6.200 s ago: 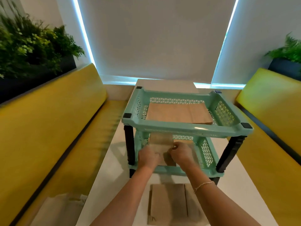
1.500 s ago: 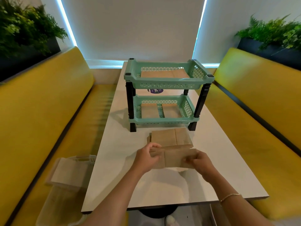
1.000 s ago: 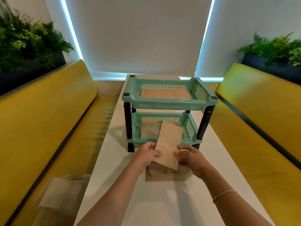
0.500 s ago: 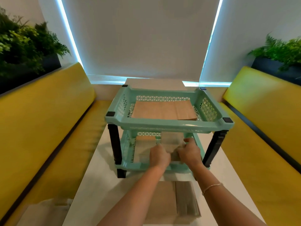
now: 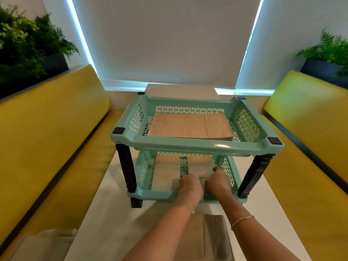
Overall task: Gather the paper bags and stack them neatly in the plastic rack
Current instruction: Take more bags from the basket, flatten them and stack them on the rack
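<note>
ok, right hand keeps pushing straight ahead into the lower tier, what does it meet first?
Likely the paper bag the right hand already grips on the right-side stack; beyond that, the lower basket's back wall. Depth is hard to judge.

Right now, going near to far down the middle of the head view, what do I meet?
Paper bags on the table → both hands, left hand and right hand → bags in the lower tier → stack in the top tier → window blind.
</note>
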Demonstrator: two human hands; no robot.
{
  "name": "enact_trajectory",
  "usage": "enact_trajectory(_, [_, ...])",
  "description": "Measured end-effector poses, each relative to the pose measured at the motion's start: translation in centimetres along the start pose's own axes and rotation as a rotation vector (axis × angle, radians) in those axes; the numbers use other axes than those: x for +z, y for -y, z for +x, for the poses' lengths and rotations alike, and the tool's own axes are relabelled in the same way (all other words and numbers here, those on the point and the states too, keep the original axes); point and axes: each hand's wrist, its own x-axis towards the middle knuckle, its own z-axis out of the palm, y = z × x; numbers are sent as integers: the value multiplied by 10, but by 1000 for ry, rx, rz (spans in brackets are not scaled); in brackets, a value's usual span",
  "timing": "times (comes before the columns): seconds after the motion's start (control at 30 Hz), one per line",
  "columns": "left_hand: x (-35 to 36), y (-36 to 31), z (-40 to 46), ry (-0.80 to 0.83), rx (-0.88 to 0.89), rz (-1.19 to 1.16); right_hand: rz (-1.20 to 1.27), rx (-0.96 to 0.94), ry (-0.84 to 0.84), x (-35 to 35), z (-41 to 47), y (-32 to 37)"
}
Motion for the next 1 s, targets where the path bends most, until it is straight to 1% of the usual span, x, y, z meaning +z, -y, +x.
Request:
enact_trajectory(0.2, [-1, 0, 1, -15, 14, 58, -36, 21, 5, 4, 5, -2])
enact_trajectory(0.37, [-4, 0, 0, -27, 20, 61, -51, 5, 11, 3, 6, -2])
enact_trajectory(0.47, [-9, -1, -5, -54, 29, 23, -76, -14, -5, -1, 1, -1])
enact_trajectory(0.57, [-17, 5, -15, -116, 116, -64, -96, -106, -68, -9, -13, 1])
enact_trajectory(0.63, [-25, 10, -22, -141, 144, -115, -83, -167, -66, -16, -25, 1])
enact_trajectory(0.73, [-34, 24, -36, -89, 91, -149, -5, -132, -13, -23, -47, -2])
enact_trajectory(0.83, [-35, 47, -59, -11, 97, -75, 44, -85, 13, -26, -77, -15])
enact_trajectory(0.93, [-26, 76, -83, 14, 98, 28, -42, -105, -28, -28, -108, -32])
enact_trajectory(1.0, [-18, 91, -94, 22, 73, 103, -101, -74, -27, -25, -125, -42])
